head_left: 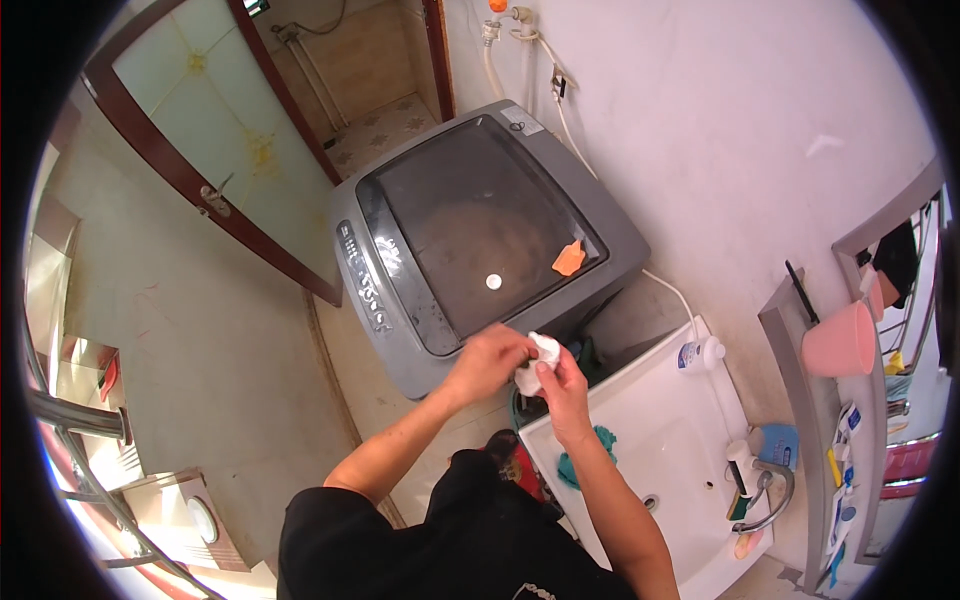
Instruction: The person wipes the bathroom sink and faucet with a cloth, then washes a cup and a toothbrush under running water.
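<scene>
A crumpled white piece (pixel 541 368), soft-looking like cloth or tissue, is held up between my two hands in front of a top-loading washing machine (pixel 470 215). From the right, my right hand (pixel 567 398) grips it with thumb and fingers. My left hand (pixel 492 362) has its fingers pinched together at the piece's upper left side; a small dark spot shows there, too small to name. On the machine's dark lid lie a small round white cap (pixel 493 282) and an orange scrap (pixel 570 258) that looks like a cloth or wrapper.
To the right stands a white washbasin (pixel 690 440) with a teal cloth (pixel 588 455) over its near edge. A white bottle (pixel 700 355) and a curved faucet (pixel 778 500) are at its far side. A pink cup (pixel 840 340) sits on a wall shelf. A glass-panelled door (pixel 215 110) stands at left.
</scene>
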Action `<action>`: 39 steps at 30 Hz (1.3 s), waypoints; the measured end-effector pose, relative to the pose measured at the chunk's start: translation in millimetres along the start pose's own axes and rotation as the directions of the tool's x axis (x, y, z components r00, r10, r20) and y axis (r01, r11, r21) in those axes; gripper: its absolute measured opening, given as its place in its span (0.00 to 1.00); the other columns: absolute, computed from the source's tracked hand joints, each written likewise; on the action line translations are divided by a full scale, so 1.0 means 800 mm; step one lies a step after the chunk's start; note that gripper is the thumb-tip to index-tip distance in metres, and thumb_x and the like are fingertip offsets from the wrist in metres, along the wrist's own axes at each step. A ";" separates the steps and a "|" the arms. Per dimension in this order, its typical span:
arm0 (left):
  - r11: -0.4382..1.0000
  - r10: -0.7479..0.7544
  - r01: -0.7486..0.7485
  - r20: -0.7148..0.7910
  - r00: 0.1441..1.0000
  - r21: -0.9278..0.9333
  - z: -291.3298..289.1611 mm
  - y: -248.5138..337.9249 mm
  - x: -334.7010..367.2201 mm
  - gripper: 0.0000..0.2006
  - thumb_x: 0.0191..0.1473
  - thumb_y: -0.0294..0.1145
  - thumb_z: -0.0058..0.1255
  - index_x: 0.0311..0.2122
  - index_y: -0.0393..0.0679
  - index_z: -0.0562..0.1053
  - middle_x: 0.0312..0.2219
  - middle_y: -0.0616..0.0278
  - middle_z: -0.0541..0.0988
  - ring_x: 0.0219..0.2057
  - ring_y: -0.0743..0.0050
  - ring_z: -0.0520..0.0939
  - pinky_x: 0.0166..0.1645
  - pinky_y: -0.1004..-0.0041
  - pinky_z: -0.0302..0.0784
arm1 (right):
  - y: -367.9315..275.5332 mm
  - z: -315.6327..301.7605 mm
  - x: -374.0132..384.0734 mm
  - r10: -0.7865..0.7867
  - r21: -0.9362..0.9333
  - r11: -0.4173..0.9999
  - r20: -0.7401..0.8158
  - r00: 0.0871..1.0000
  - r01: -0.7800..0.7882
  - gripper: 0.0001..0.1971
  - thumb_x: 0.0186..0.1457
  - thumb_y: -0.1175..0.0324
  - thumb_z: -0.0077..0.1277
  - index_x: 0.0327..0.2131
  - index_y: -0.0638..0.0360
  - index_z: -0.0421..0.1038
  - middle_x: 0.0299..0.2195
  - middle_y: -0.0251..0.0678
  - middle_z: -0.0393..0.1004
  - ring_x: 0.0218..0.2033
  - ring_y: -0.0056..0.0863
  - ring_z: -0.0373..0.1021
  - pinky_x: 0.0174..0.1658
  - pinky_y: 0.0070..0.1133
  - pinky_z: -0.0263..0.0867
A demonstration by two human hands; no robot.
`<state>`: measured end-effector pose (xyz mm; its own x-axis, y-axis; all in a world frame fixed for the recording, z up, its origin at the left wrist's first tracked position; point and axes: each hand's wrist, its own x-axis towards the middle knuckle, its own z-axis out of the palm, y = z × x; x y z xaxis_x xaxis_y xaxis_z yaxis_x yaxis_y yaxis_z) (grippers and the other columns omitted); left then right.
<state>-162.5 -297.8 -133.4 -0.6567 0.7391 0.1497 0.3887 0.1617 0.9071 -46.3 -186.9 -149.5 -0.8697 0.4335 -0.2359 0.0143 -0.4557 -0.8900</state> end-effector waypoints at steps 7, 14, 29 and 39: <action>0.865 0.156 -0.052 -0.167 0.974 0.500 -0.053 -0.062 0.079 0.13 0.45 0.25 0.52 0.40 0.43 0.72 0.35 0.51 0.70 0.39 0.51 0.73 0.42 0.62 0.70 | 0.028 -0.029 -0.003 0.113 -0.060 0.992 -0.031 0.993 -0.115 0.09 0.56 0.74 0.42 0.40 0.61 0.67 0.31 0.33 0.72 0.28 0.17 0.68 0.30 0.17 0.68; 0.967 -0.007 0.029 -0.086 0.996 0.255 -0.023 -0.043 0.094 0.07 0.45 0.22 0.49 0.33 0.40 0.70 0.27 0.56 0.71 0.28 0.62 0.76 0.37 0.68 0.73 | 0.048 -0.058 -0.026 0.182 -0.071 0.978 -0.181 0.967 -0.197 0.08 0.55 0.72 0.45 0.38 0.61 0.68 0.30 0.31 0.73 0.28 0.18 0.69 0.32 0.17 0.67; 0.796 0.514 -0.491 -0.033 0.857 -0.353 0.215 0.261 0.178 0.09 0.47 0.27 0.55 0.36 0.40 0.74 0.30 0.63 0.77 0.32 0.73 0.76 0.38 0.75 0.71 | 0.057 -0.095 -0.100 0.021 -0.081 0.995 -0.374 0.927 -0.055 0.07 0.55 0.71 0.43 0.35 0.64 0.67 0.30 0.34 0.74 0.32 0.17 0.68 0.35 0.15 0.62; 0.567 0.823 -0.809 -0.062 0.565 0.155 0.253 0.248 0.225 0.06 0.44 0.30 0.54 0.30 0.43 0.75 0.33 0.55 0.76 0.37 0.57 0.73 0.41 0.64 0.65 | -0.027 -0.141 -0.161 -0.056 0.369 0.890 -0.496 0.867 0.268 0.15 0.57 0.69 0.39 0.47 0.63 0.59 0.41 0.45 0.71 0.32 0.37 0.72 0.35 0.27 0.71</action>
<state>-72.6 -0.7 -5.7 -0.0914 0.5098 0.8554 0.8521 -0.4045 0.3321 121.1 -145.4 -143.7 -0.5102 0.7865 -0.3480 -0.4023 -0.5759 -0.7116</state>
